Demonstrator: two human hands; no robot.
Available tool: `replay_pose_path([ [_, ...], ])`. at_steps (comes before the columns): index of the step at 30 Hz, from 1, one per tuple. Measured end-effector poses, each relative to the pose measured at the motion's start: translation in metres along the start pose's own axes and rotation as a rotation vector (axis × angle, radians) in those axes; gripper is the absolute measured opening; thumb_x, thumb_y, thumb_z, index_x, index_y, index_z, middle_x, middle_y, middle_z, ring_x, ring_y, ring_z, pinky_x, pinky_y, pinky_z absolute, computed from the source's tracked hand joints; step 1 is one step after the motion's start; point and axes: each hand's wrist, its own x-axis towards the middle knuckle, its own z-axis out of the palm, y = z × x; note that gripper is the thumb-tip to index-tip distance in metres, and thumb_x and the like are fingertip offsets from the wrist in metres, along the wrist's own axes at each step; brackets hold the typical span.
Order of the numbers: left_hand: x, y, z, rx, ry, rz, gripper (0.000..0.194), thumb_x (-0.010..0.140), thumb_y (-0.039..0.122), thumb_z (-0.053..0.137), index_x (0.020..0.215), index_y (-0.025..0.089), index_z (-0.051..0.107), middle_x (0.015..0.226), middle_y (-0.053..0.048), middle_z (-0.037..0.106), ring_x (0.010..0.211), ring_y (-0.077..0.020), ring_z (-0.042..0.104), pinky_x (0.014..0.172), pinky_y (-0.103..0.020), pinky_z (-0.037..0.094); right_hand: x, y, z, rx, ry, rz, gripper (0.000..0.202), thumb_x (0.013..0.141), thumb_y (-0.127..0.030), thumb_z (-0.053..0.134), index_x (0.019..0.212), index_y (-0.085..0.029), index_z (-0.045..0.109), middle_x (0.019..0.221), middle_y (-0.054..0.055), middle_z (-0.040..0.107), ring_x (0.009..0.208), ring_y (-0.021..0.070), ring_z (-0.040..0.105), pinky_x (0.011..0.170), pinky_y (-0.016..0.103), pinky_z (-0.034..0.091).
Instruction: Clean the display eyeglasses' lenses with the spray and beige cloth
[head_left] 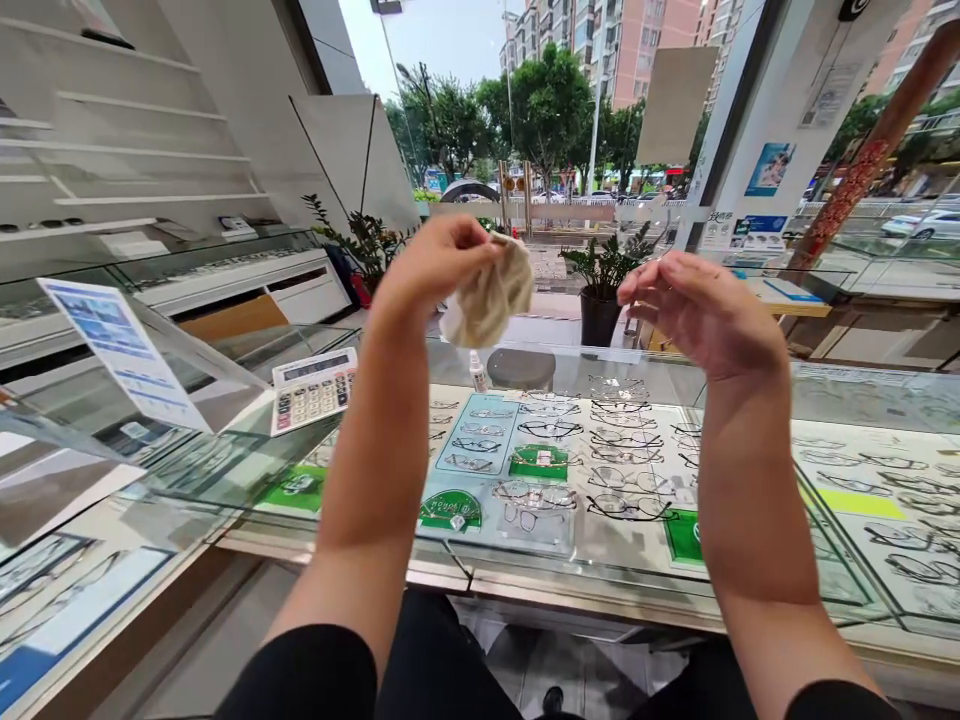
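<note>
My left hand (446, 262) is raised over the glass counter and pinches a crumpled beige cloth (491, 295), which hangs from the fingertips. Level with it on the right is my right hand (697, 305), its fingers curled toward the thumb. Something thin and clear may be at those fingertips, but it is too faint to make out. The hands are well apart. Beneath them, the glass display counter (450, 550) holds rows of eyeglasses (626, 445). A small white bottle (478, 372) stands on the glass below the cloth.
A calculator (313, 388) and a tilted printed sheet (124, 350) are on the counter at left. Beyond the counter are a dark stool seat (521, 368) and a potted plant (600, 310). More eyeglasses (911, 540) lie under glass at right.
</note>
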Motion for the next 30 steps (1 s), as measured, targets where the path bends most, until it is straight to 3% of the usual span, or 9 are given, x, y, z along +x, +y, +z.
replay_pose_path([
  [4, -0.038, 0.032, 0.061, -0.419, -0.098, 0.067, 0.022, 0.095, 0.024, 0.072, 0.084, 0.018, 0.054, 0.079, 0.002, 0.055, 0.070, -0.0098, 0.055, 0.069, -0.024, 0.045, -0.008, 0.010, 0.013, -0.018, 0.021, -0.021, 0.031, 0.090, -0.056, 0.084, 0.089, -0.026, 0.076, 0.104, 0.004, 0.079, 0.104, 0.0221, 0.075, 0.092, 0.039, 0.061],
  [7, -0.058, 0.045, 0.080, -0.584, -0.134, 0.109, 0.031, 0.094, 0.035, 0.076, 0.082, 0.020, 0.052, 0.077, 0.002, 0.051, 0.069, -0.0109, 0.050, 0.065, -0.024, 0.042, -0.010, 0.013, 0.009, 0.000, 0.048, -0.031, 0.030, 0.091, -0.056, 0.084, 0.090, -0.026, 0.078, 0.107, 0.004, 0.079, 0.102, 0.0221, 0.074, 0.089, 0.038, 0.062],
  [12, -0.074, 0.048, 0.080, -0.649, -0.136, 0.101, 0.044, 0.094, 0.057, 0.079, 0.083, 0.022, 0.053, 0.075, 0.002, 0.048, 0.064, -0.0116, 0.044, 0.057, -0.025, 0.038, -0.007, 0.018, 0.013, 0.038, 0.054, 0.017, 0.029, 0.089, -0.055, 0.086, 0.089, -0.027, 0.078, 0.115, 0.002, 0.080, 0.113, 0.0238, 0.073, 0.098, 0.040, 0.063],
  [17, -0.073, 0.045, 0.081, -0.638, -0.109, 0.106, 0.052, 0.093, 0.066, 0.079, 0.083, 0.022, 0.055, 0.076, 0.002, 0.050, 0.067, -0.0124, 0.046, 0.063, -0.027, 0.041, -0.004, 0.027, 0.023, 0.086, 0.018, 0.015, 0.020, 0.096, -0.047, 0.082, 0.092, -0.027, 0.082, 0.123, 0.003, 0.078, 0.124, 0.0242, 0.070, 0.096, 0.037, 0.060],
  [24, -0.073, 0.039, 0.095, -0.581, -0.030, 0.131, 0.046, 0.093, 0.061, 0.081, 0.085, 0.021, 0.062, 0.082, -0.001, 0.063, 0.076, -0.0151, 0.057, 0.067, -0.028, 0.043, -0.002, 0.035, 0.027, -0.139, 0.113, -0.058, 0.021, 0.095, -0.047, 0.083, 0.094, -0.027, 0.088, 0.096, 0.001, 0.078, 0.095, 0.0182, 0.065, 0.090, 0.034, 0.053],
  [30, -0.067, 0.032, 0.101, -0.591, -0.069, 0.136, 0.044, 0.093, 0.058, 0.082, 0.083, 0.021, 0.061, 0.079, -0.001, 0.062, 0.073, -0.0142, 0.055, 0.065, -0.026, 0.042, 0.000, 0.037, 0.026, -0.151, 0.126, -0.037, 0.020, 0.092, -0.047, 0.084, 0.089, -0.028, 0.089, 0.097, 0.002, 0.082, 0.092, 0.0183, 0.065, 0.089, 0.035, 0.052],
])
